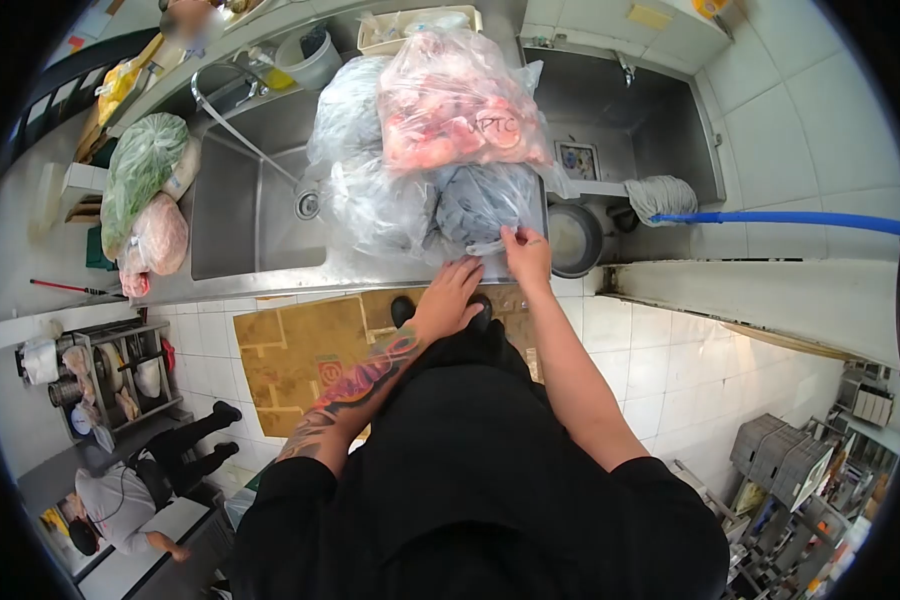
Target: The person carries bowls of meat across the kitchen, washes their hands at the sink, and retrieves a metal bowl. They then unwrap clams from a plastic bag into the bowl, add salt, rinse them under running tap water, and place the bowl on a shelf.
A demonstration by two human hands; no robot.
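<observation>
My right hand (526,254) pinches the lower edge of a clear plastic bag (482,205) with dark grey contents I cannot make out. Fingers stretched out, my left hand (451,298) rests at the counter's front edge, just below that bag and left of my right hand. On top of the pile lies a large clear bag (460,105) of pinkish-red pieces, with dark lettering on its right side. Another clear plastic bag (378,208) with pale contents lies to the left, partly behind the others.
A steel sink (250,225) with a tap is on the left, another steel sink (660,110) on the right. A mop (660,198) with a blue handle reaches in from the right. Green-filled bag (145,165) stands far left. A person (120,500) is at lower left.
</observation>
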